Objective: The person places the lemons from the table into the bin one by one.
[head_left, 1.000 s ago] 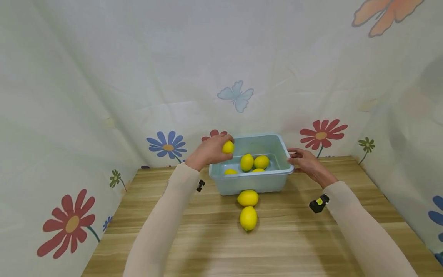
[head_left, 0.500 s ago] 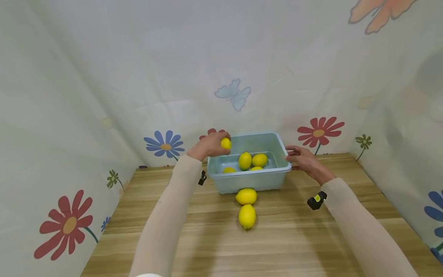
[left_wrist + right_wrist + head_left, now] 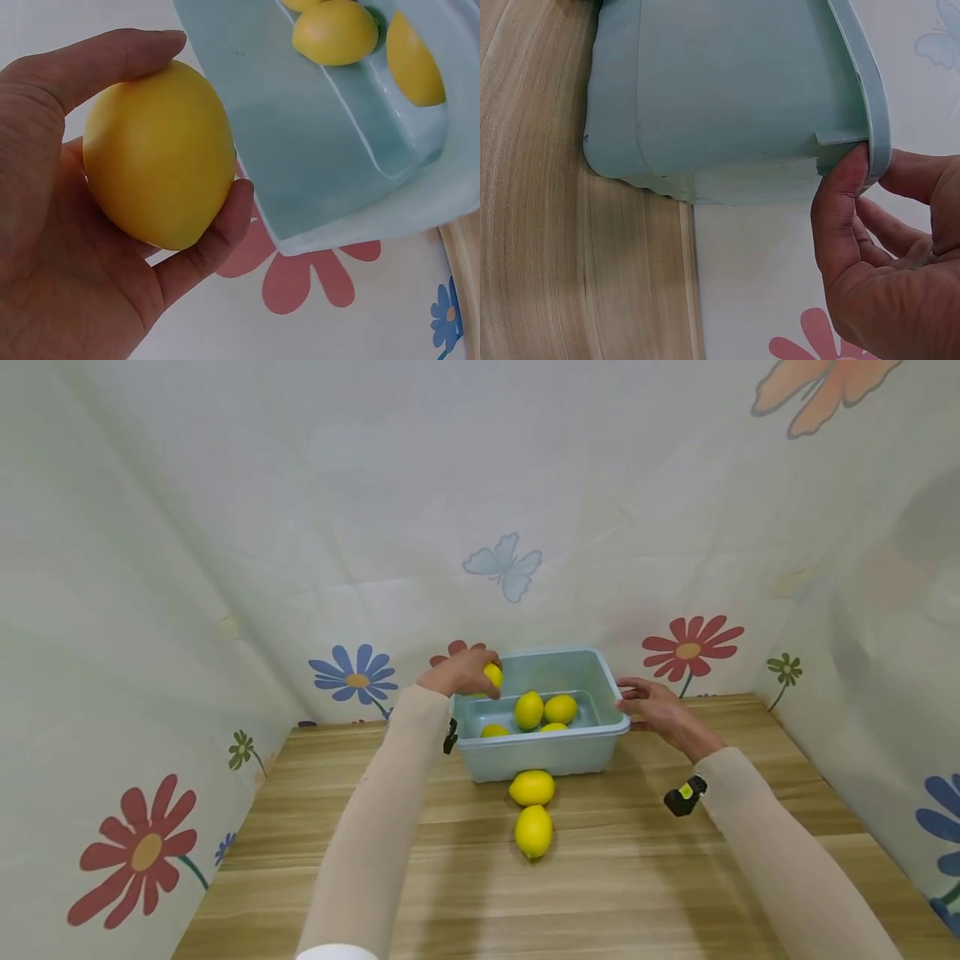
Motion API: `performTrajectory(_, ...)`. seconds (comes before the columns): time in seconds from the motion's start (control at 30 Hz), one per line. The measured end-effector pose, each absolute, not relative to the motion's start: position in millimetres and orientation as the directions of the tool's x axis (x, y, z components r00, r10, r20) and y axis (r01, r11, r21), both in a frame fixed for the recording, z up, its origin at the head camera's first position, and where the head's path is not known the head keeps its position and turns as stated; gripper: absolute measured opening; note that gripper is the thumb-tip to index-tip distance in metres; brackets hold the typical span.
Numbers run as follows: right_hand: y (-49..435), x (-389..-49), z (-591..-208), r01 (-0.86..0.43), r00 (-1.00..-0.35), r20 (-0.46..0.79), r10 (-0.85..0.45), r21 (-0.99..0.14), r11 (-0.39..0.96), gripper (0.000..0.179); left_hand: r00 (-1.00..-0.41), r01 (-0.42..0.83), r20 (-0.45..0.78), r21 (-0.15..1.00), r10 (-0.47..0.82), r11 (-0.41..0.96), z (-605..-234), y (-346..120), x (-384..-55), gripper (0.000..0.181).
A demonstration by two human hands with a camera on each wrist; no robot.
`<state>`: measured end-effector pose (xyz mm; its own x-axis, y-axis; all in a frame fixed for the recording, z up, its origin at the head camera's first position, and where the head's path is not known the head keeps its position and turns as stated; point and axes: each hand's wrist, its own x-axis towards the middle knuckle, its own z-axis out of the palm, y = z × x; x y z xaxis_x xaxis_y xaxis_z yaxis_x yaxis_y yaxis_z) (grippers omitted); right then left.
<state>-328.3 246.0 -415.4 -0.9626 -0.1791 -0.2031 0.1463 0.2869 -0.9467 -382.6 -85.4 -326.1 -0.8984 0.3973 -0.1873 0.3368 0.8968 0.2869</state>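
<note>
My left hand grips a lemon above the left end of a pale blue plastic bin. In the left wrist view the thumb and fingers curl round the fruit, beside the bin's rim. With thumb and fingers my right hand pinches the rim at the bin's right end. Inside the bin lie several lemons, among them one standing lemon and one lying lemon; the front wall partly hides others.
Two lemons are on the wooden table in front of the bin: a sideways lemon close to its wall and a nearer lemon. A flowered curtain hangs behind and at both sides.
My left hand has turned a little at the wrist and dipped slightly, with the lemon still held over the bin's left end. My right hand keeps its hold on the rim.
</note>
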Motion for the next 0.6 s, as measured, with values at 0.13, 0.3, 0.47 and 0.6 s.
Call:
performTrajectory(0.13,247,-329,-417,0.153,-0.963,-0.209,-0.172,-0.944,0.291,0.061,-0.897,0.307,-0.225,0.299,0.380,0.903,-330,-83,-386,0.054)
performTrajectory(0.3,247,-331,-420,0.159,-0.963,-0.213,-0.166,-0.944,0.291,0.060,-0.904,0.272,-0.247,0.301,0.350,0.914,-335,-83,-390,0.055)
performTrajectory(0.47,247,-331,-420,0.153,-0.964,-0.210,-0.166,-0.941,0.301,0.060,-0.911,0.259,-0.232,0.320,0.341,0.911,-337,-83,-391,0.056)
performTrajectory(0.6,247,-331,-419,0.158,-0.964,-0.215,-0.159,-0.939,0.306,0.059,-0.911,0.281,-0.211,0.312,0.355,0.908,-338,-82,-393,0.054)
